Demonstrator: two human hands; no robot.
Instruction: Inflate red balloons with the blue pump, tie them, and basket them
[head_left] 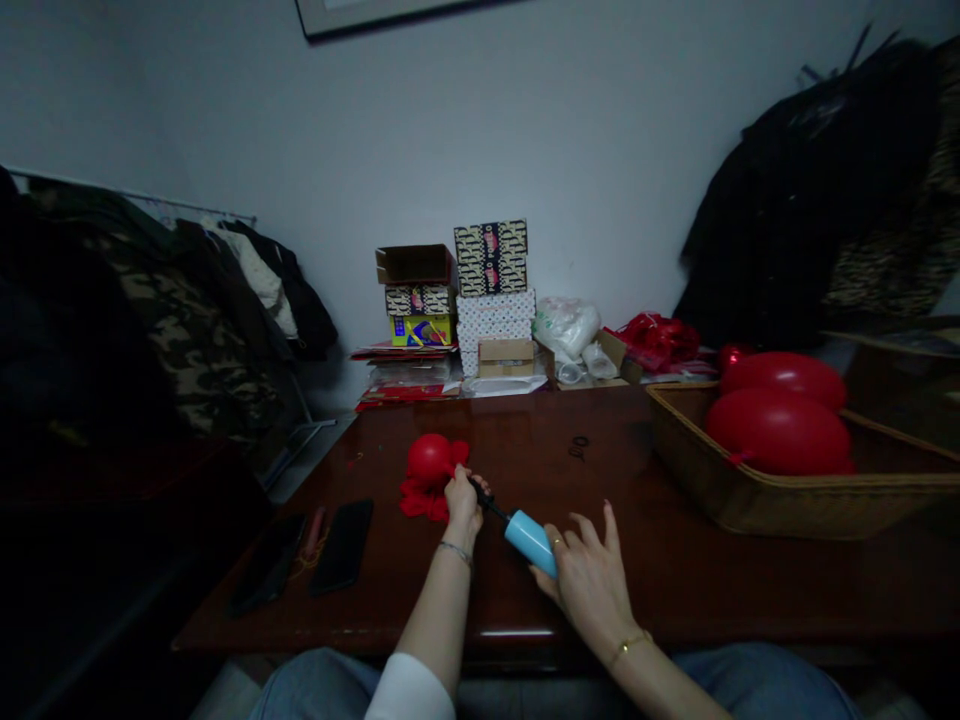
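Observation:
A hand balloon pump (530, 543) with a light-blue barrel and a black end lies between my two hands. My left hand (463, 498) is closed around its black end, right beside a small, partly inflated red balloon (430, 458). The balloon's neck is hidden by my fingers. Flat red balloons (424, 502) lie bunched beneath and around it on the table. My right hand (592, 578) grips the blue barrel between thumb and lower fingers, while its other fingers stick out. A stretch of black rod shows between barrel and black end.
A wicker basket (780, 503) with inflated red balloons (780, 430) stands at right on the brown table (517, 430). Black loops (577, 447) lie mid-table. A dark phone-like slab (342, 545) is at left. Stacked boxes (495, 325) and a plastic bag (566, 326) line the back.

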